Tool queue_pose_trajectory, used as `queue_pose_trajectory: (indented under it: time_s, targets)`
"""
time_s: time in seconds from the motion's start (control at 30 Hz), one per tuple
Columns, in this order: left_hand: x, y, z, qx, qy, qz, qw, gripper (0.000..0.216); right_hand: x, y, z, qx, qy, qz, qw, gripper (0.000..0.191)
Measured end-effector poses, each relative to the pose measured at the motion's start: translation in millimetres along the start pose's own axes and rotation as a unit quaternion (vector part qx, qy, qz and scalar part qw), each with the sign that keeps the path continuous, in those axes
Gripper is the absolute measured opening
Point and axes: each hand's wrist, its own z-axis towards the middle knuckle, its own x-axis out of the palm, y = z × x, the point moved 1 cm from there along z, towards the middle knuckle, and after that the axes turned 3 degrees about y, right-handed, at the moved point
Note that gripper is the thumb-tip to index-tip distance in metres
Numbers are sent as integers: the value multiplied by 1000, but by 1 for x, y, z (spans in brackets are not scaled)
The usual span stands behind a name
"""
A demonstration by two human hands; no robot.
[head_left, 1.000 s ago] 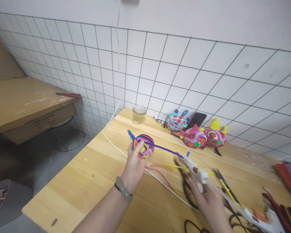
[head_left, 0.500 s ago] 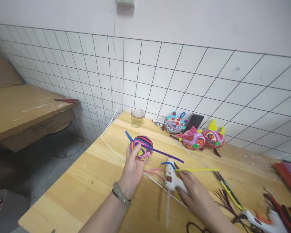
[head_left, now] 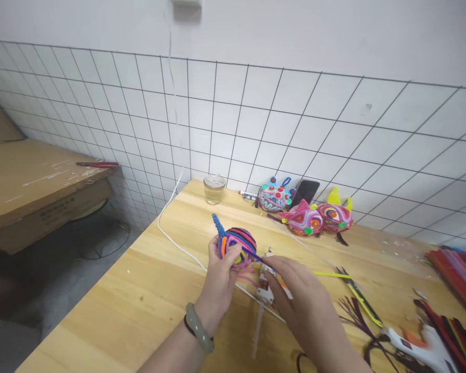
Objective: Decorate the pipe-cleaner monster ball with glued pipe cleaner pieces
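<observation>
My left hand, with a grey-green bracelet on the wrist, is closed around a ball of colourful pipe cleaners that has a blue spiral horn, held just above the wooden table. A purple pipe cleaner runs off the ball to the right. My right hand pinches it close to the ball. A white glue gun lies on the table, partly under my right hand.
At the tiled wall stand a glass jar, three finished pipe-cleaner figures and a phone. A white cable crosses the table. A yellow pipe cleaner, a second glue gun and pipe-cleaner piles lie right.
My right hand set the white glue gun down on the table, then moved left to pinch the purple pipe cleaner by the ball. The ball stayed in my left hand.
</observation>
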Motion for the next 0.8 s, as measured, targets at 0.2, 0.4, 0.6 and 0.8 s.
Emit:
queue_pose_trajectory:
  time_s: [0.2, 0.4, 0.6, 0.8]
  targets:
    - [0, 0, 0, -1, -5, 20, 1000, 37, 20, 12, 2, -15, -8, -22, 1000, 26]
    - [2, 0, -2, -17, -34, 34, 999, 34, 28, 21, 10, 4, -37, 12, 999, 26]
    - [2, 0, -2, -15, -54, 31, 998, 34, 39, 23, 8, 30, -52, 80, 995, 24]
    - [-1, 4, -1, -16, -60, 31, 998, 32, 44, 24, 5, 53, -43, 130, 989, 24]
